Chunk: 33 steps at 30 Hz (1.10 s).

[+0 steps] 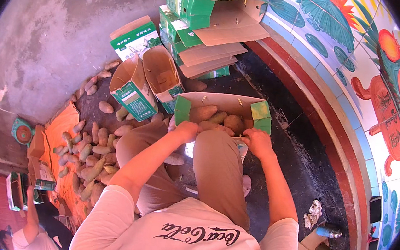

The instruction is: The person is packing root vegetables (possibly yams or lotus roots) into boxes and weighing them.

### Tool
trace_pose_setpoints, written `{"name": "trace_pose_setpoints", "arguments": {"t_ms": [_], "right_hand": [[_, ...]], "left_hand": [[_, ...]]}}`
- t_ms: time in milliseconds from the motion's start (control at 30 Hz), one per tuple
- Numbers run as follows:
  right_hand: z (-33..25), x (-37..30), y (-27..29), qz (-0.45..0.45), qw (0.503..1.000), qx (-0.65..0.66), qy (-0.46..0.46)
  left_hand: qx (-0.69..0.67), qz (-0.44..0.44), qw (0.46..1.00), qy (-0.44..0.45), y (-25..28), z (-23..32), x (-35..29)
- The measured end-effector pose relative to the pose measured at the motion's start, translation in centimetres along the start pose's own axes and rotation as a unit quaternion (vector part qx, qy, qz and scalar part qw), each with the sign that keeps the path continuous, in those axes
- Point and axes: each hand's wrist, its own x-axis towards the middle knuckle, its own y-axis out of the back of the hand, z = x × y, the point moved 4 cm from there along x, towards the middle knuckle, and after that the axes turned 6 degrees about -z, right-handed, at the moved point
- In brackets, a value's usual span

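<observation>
In front of my knees stands an open green-and-brown cardboard box (224, 99) holding several large, tan sweet potatoes (234, 123). My left hand (187, 131) is closed on the box's near edge at its left corner. At the near right corner, my right hand (258, 143) grips the same edge, its fingers bent over the cardboard. The far wall of the box stands upright with short green side flaps. My raised right knee hides the middle of the near edge and the lower front.
A heap of sweet potatoes (91, 162) lies to the left, partly on an orange sheet (60, 128). Two open boxes (133, 89) stand beyond it, near stacked boxes (187, 3). Another person (31, 222) works at lower left. A blue bottle (328, 232) lies at right by the tiled wall.
</observation>
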Motion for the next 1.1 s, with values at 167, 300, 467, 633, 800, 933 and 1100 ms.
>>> {"name": "trace_pose_setpoints", "arguments": {"t_ms": [167,300,467,633,800,933,1100], "right_hand": [[-1.1,3.7,2.4,0.038,0.994,0.098,0.000],[-1.0,8.1,3.0,0.170,0.983,-0.026,0.058],[1.8,11.5,-0.8,0.186,0.976,-0.116,-0.001],[2.1,13.0,-2.1,0.100,0.977,-0.179,-0.058],[1.3,11.6,-1.6,0.111,0.979,-0.166,-0.026],[2.8,8.5,-0.9,0.130,0.978,-0.162,-0.036],[7.0,1.4,0.7,0.155,0.973,-0.117,-0.126]], "left_hand": [[0.029,0.081,0.995,-0.048,0.3,0.5,-0.7],[0.059,0.111,0.990,-0.071,-0.3,0.1,-0.6],[0.005,0.112,0.992,-0.061,0.0,0.8,-0.7],[-0.007,0.144,0.985,-0.099,0.0,0.6,-1.1],[-0.006,0.141,0.985,-0.095,0.8,1.1,-1.4],[0.018,0.161,0.983,-0.081,1.9,1.5,-0.9],[0.043,0.165,0.969,-0.181,5.2,5.1,0.6]]}}
